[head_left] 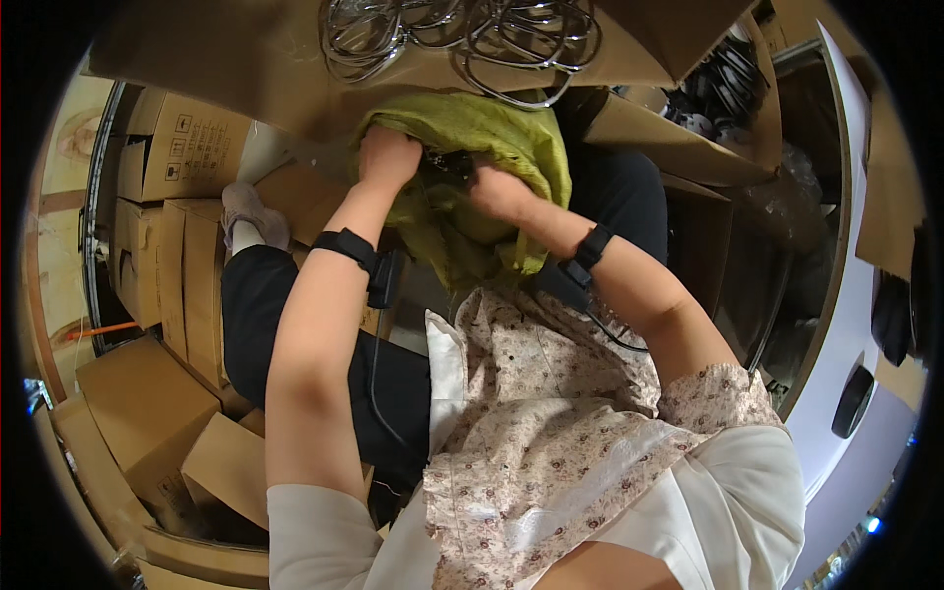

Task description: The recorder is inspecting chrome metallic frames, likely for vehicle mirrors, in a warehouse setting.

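Can't rly tell what the dark thing (450,163) inside the green sack (497,147) is, sack folds cover most of it. Right hand (499,192) fingertips buried in there too. Wire rings (462,34) cut off by top edge.

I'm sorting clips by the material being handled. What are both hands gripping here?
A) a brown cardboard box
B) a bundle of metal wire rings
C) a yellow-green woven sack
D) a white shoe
C: the left hand and the right hand both clutch the mouth of the yellow-green woven sack, while the metal wire rings lie untouched above it on the cardboard.
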{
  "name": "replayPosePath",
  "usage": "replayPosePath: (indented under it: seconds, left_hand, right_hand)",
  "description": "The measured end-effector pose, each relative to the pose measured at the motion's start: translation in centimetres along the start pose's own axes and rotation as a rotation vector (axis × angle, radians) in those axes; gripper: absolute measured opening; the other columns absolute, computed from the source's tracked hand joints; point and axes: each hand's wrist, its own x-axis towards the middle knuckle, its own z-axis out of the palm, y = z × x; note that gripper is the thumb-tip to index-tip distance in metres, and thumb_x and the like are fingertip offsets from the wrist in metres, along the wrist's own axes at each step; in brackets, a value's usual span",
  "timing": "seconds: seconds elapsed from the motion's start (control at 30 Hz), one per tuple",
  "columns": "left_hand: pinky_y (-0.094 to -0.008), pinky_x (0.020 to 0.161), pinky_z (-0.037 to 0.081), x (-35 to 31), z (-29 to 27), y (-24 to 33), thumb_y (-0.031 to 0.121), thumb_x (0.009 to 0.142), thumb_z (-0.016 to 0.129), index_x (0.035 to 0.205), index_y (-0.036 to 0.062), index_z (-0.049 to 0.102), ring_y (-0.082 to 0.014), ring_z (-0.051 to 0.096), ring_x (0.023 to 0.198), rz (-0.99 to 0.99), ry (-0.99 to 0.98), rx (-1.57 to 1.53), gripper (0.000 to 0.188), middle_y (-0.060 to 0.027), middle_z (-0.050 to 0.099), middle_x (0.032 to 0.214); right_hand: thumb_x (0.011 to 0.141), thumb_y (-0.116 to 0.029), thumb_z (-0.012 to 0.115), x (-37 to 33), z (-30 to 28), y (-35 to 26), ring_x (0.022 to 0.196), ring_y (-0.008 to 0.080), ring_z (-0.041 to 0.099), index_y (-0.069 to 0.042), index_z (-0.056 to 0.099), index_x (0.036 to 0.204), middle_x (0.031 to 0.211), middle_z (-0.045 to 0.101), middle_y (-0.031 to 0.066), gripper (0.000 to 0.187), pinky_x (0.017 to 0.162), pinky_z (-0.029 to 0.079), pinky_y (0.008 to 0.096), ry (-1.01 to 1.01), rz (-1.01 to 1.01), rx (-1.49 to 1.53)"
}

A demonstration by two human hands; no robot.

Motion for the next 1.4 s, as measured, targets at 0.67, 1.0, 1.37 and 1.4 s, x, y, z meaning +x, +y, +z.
replayPosePath:
  seconds: [0.67,1.0,1.37,1.4]
  left_hand:
    - [-0.0382,0.104,0.036,-3.3,15.7,0.0,0.020,0.087,0.058,0.141,0.0043,0.041,-0.0273,0.043,0.129,0.068,-0.719,0.264,0.059,-0.0135,0.042,0.146]
    - [-0.0378,0.103,0.037,-2.5,17.9,1.4,0.022,0.088,0.058,0.140,0.0046,0.042,-0.0261,0.044,0.128,-0.102,-0.566,0.029,0.058,-0.0123,0.043,0.144]
    - [-0.0373,0.102,0.037,-3.1,18.8,0.6,0.024,0.088,0.059,0.139,0.0049,0.043,-0.0247,0.044,0.127,-0.184,-0.424,-0.280,0.057,-0.0111,0.044,0.143]
    - [-0.0373,0.102,0.037,-3.1,18.9,0.5,0.024,0.088,0.059,0.139,0.0049,0.043,-0.0246,0.044,0.127,-0.185,-0.404,-0.316,0.057,-0.0110,0.044,0.143]
  right_hand:
    - [0.086,-0.019,0.051,4.3,-6.1,3.0,0.094,0.0299,0.065,-0.009,0.071,0.097,0.099,0.068,0.0129,0.025,0.081,0.053,0.0410,-0.256,-0.130,-0.292]
    - [0.092,-0.029,0.046,5.2,-1.8,5.3,0.120,0.0328,0.053,-0.011,0.059,0.125,0.128,0.058,0.0161,0.040,0.102,0.040,0.0422,-0.462,-0.171,-0.107]
    - [0.092,-0.031,0.049,6.6,-2.2,6.3,0.123,0.0323,0.049,-0.010,0.058,0.126,0.131,0.055,0.0159,0.041,0.104,0.037,0.0419,-0.326,-0.169,-0.080]
    - [0.092,-0.031,0.049,6.6,-2.1,6.5,0.124,0.0323,0.049,-0.010,0.058,0.127,0.131,0.055,0.0159,0.041,0.105,0.037,0.0419,-0.306,-0.171,-0.078]
